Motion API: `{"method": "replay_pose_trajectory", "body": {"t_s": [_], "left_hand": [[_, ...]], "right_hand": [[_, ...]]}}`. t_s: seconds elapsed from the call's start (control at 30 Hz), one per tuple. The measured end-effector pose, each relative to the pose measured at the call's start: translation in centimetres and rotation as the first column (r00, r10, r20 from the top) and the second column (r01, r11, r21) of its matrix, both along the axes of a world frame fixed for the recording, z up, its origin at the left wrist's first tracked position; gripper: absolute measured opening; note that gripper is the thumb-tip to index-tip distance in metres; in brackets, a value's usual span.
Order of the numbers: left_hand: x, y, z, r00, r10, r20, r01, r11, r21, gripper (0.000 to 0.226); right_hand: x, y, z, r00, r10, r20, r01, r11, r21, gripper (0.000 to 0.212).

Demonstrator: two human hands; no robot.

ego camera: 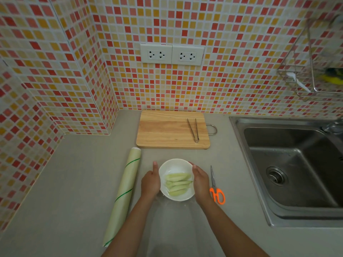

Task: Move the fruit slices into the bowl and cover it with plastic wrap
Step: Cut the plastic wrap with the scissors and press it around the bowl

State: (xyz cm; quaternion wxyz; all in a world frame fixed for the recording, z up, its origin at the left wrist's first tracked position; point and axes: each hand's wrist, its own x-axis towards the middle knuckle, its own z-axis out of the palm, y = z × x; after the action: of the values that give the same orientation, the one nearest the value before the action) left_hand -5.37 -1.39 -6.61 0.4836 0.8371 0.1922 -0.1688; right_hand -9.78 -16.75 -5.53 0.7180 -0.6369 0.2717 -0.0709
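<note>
A white bowl [172,166] stands on the grey counter and holds several pale green fruit slices [177,184]. A faint glossy sheet of plastic wrap seems to lie over the bowl and spread onto the counter toward me. My left hand [150,182] presses against the bowl's left side, thumb up. Against the bowl's right side lies my right hand [200,179], fingers curled along the rim. The roll of plastic wrap [123,194] lies diagonally to the left of the bowl.
Orange-handled scissors [216,190] lie just right of my right hand. A wooden cutting board [167,129] with metal tongs [194,129] on it sits behind the bowl. A steel sink [289,164] fills the right side. The tiled wall carries two sockets and a wire rack.
</note>
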Motion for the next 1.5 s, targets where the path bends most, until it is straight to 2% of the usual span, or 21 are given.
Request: {"method": "replay_pose_trajectory", "body": {"t_s": [0.17,0.27,0.43,0.6,0.7,0.9,1.13,1.37,1.5], "left_hand": [[0.5,0.8,0.5,1.0,0.018,-0.003,-0.018,1.0,0.004,0.074],[0.8,1.0,0.4,0.997,0.071,0.007,-0.069,0.989,-0.129,0.068],[0.4,0.9,0.1,0.994,0.063,0.092,-0.041,0.974,-0.225,0.059],[-0.2,0.5,-0.2,0.955,0.25,0.158,-0.182,0.918,-0.352,0.051],[0.3,0.2,-0.4,0.939,0.305,0.16,-0.237,0.91,-0.341,0.049],[0.2,0.5,-1.5,0.923,0.31,0.229,-0.231,0.92,-0.317,0.041],[-1.0,-0.3,-1.7,0.894,0.343,0.289,-0.238,0.909,-0.343,0.053],[-0.6,0.3,-1.1,0.809,0.137,0.572,-0.141,0.989,-0.039,0.025],[-0.7,0.7,-1.8,0.743,0.037,0.668,-0.036,0.999,-0.015,0.042]], "right_hand": [[-0.2,-0.3,0.3,1.0,0.011,-0.011,-0.011,1.0,-0.028,0.033],[-0.2,-0.3,0.4,1.0,0.017,-0.016,-0.017,0.999,-0.037,0.035],[-0.2,-0.2,0.4,0.999,-0.007,-0.037,0.005,0.998,-0.06,0.032],[-0.1,0.0,0.3,0.998,-0.039,-0.045,0.035,0.996,-0.078,0.032],[0.0,0.3,0.1,0.995,-0.087,-0.056,0.083,0.994,-0.068,0.029],[0.3,0.7,0.2,0.993,-0.109,-0.038,0.107,0.993,-0.05,0.031],[0.4,1.0,-0.2,0.993,-0.117,-0.022,0.117,0.993,-0.02,0.03],[0.5,1.1,-0.4,0.993,-0.116,-0.026,0.117,0.993,0.021,0.03],[0.7,1.0,-0.6,0.994,-0.098,-0.037,0.099,0.995,0.014,0.031]]}}
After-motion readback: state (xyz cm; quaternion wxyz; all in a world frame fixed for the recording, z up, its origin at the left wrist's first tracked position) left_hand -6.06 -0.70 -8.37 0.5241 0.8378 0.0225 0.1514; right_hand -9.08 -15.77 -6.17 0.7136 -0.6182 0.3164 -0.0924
